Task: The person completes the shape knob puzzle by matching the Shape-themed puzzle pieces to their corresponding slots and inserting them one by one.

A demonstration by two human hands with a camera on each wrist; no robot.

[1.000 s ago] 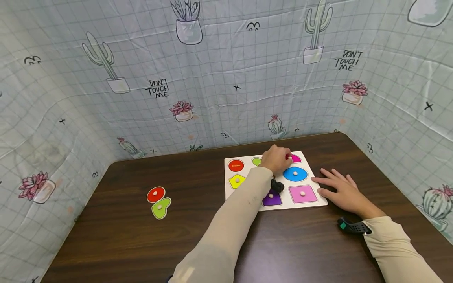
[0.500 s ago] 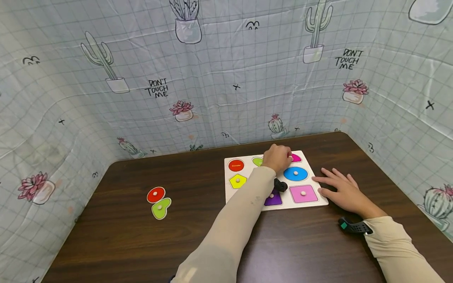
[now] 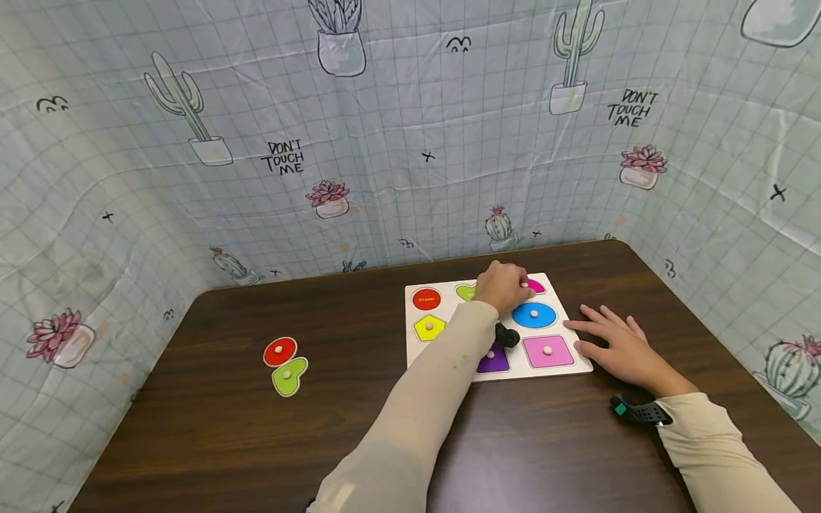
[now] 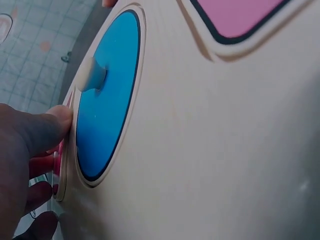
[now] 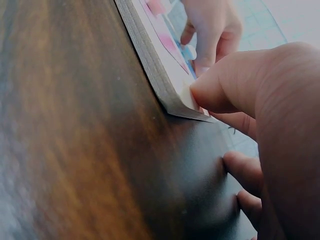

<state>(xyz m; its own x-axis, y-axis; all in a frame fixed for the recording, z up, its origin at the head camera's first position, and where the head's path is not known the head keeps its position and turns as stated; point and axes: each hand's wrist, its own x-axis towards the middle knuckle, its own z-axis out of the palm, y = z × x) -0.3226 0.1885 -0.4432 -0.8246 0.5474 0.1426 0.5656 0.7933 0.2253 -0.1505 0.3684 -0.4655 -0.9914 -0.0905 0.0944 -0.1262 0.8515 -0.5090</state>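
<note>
A white shape-puzzle board (image 3: 580, 363) lies on the dark wooden table. My left hand (image 3: 503, 286) reaches over its far part, fingers curled at a magenta knobbed piece (image 3: 535, 286) in the far right corner. In the left wrist view the thumb (image 4: 47, 127) and fingers come together at that magenta piece, beside the blue oval piece (image 4: 112, 105). My right hand (image 3: 618, 347) lies spread at the board's right edge; in the right wrist view its thumb (image 5: 220, 90) presses the board's corner, other fingers on the table.
On the board are a pink square piece (image 3: 548, 351), a purple piece (image 3: 494, 360), a yellow pentagon (image 3: 428, 328), a red circular spot (image 3: 426, 299) and a green spot (image 3: 465, 292). A red round piece (image 3: 280, 352) and green heart piece (image 3: 290, 376) lie at left. A patterned curtain (image 3: 385, 128) surrounds the table.
</note>
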